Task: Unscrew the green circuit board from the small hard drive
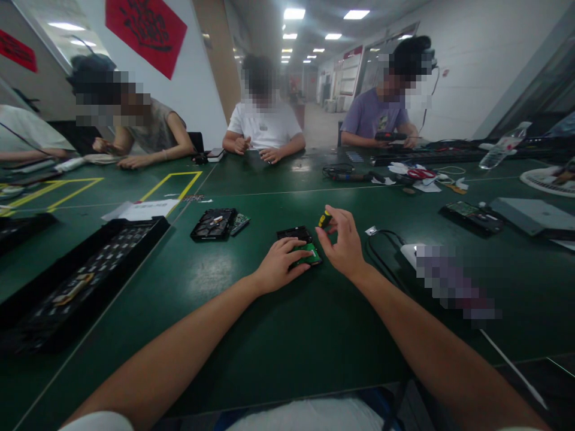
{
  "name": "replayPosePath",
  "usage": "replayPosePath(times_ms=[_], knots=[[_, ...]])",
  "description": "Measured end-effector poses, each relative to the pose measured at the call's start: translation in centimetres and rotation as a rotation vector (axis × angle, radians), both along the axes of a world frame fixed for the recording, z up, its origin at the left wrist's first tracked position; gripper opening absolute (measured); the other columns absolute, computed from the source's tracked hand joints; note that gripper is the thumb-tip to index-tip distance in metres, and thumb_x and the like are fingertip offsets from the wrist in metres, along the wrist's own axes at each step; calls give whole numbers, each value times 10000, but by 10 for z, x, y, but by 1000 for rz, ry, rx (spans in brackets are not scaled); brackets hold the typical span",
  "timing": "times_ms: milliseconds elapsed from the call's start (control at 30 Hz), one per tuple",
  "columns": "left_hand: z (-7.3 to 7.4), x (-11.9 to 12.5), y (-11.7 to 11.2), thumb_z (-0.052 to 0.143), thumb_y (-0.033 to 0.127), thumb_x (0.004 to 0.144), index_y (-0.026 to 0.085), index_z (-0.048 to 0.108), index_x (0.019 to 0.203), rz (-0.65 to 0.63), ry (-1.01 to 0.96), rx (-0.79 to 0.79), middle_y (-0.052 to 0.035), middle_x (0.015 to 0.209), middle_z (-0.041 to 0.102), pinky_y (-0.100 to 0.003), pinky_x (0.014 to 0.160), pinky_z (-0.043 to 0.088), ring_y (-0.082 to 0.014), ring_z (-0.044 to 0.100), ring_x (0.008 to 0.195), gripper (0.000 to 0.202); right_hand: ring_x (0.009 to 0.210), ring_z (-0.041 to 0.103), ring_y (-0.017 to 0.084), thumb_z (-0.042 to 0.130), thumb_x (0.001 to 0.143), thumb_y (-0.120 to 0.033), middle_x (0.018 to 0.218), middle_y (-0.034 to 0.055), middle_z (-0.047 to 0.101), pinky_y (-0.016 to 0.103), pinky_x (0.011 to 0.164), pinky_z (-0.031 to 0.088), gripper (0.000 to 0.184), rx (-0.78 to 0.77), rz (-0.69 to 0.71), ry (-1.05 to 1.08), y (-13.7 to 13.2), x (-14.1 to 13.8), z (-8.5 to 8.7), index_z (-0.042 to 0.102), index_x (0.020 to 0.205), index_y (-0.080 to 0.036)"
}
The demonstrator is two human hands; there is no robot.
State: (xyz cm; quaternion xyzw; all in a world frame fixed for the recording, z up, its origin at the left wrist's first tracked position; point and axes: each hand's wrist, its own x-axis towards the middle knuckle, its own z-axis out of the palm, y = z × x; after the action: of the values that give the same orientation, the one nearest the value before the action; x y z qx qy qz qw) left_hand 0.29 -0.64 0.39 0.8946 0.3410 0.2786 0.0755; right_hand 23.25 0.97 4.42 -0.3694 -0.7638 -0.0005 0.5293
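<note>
A hard drive with a green circuit board (313,254) and a black part at its far side lies on the table in front of me. My left hand (282,263) rests on it, palm down, fingers stretched across the board. Just to the right, my right hand (344,242) is raised with its fingers closed around a short yellow-and-black screwdriver (323,219). The screwdriver's tip cannot be made out. Left of the drive lie another opened black drive (214,224) and a loose circuit board (240,224).
On the left stands a long black tray (85,269) of small parts. To the right are a white device with a cable (408,251), another drive (471,216) and a grey box (536,216). A plastic bottle (505,145) tilts farther back. Several people sit across the green table (287,335).
</note>
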Motion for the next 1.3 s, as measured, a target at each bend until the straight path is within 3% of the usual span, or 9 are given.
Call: replayPosePath(times_ms=[67, 233, 433, 600, 833, 1133, 1300], knots=[[1, 0, 0, 651, 428, 995, 318, 672, 1358, 0, 3, 4, -88, 1443, 608, -585, 1139, 435, -336, 504, 1384, 380, 947, 661, 216, 612, 974, -262, 1335, 110, 544, 423, 771, 668, 615, 1, 2, 1, 0, 1, 1, 388, 1539, -355], [1, 0, 1, 642, 432, 1001, 302, 673, 1357, -12, 11, 20, -91, 1440, 611, -567, 1141, 436, -326, 517, 1370, 380, 1043, 656, 231, 572, 983, -222, 1393, 126, 526, 438, 876, 658, 640, 13, 14, -13, -1, 0, 2, 351, 1573, -332], [0, 0, 0, 647, 429, 997, 317, 668, 1361, -6, 9, 11, -88, 1448, 605, -585, 1143, 429, -337, 508, 1382, 381, 980, 647, 225, 623, 965, -245, 1322, 116, 537, 409, 755, 658, 618, 17, -2, -1, -1, 0, 2, 401, 1535, -339], [1, 0, 0, 650, 414, 997, 308, 675, 1355, -10, 6, 14, -95, 1430, 615, -577, 1137, 436, -333, 516, 1370, 375, 1111, 635, 265, 584, 964, -205, 1393, 127, 520, 457, 858, 665, 664, 16, 20, -2, -1, 0, 1, 350, 1569, -344], [0, 1, 0, 666, 416, 985, 316, 677, 1353, -12, -13, 11, -95, 1434, 614, -587, 1130, 439, -342, 514, 1372, 382, 884, 641, 194, 658, 948, -249, 1310, 111, 537, 386, 701, 642, 598, 40, -29, 29, 0, 0, 0, 414, 1490, -318], [0, 0, 1, 668, 413, 984, 314, 682, 1344, -10, -14, 10, -94, 1424, 618, -589, 1132, 438, -339, 518, 1365, 374, 1130, 618, 270, 562, 985, -207, 1365, 137, 519, 471, 874, 647, 627, 12, 3, -10, -1, -1, 1, 345, 1563, -321], [-2, 0, 2, 656, 421, 991, 310, 677, 1352, -10, 0, 19, -93, 1434, 612, -580, 1137, 436, -334, 511, 1376, 378, 933, 634, 218, 623, 970, -261, 1297, 115, 537, 416, 748, 645, 583, 15, -5, -3, -2, 0, 2, 411, 1510, -325]])
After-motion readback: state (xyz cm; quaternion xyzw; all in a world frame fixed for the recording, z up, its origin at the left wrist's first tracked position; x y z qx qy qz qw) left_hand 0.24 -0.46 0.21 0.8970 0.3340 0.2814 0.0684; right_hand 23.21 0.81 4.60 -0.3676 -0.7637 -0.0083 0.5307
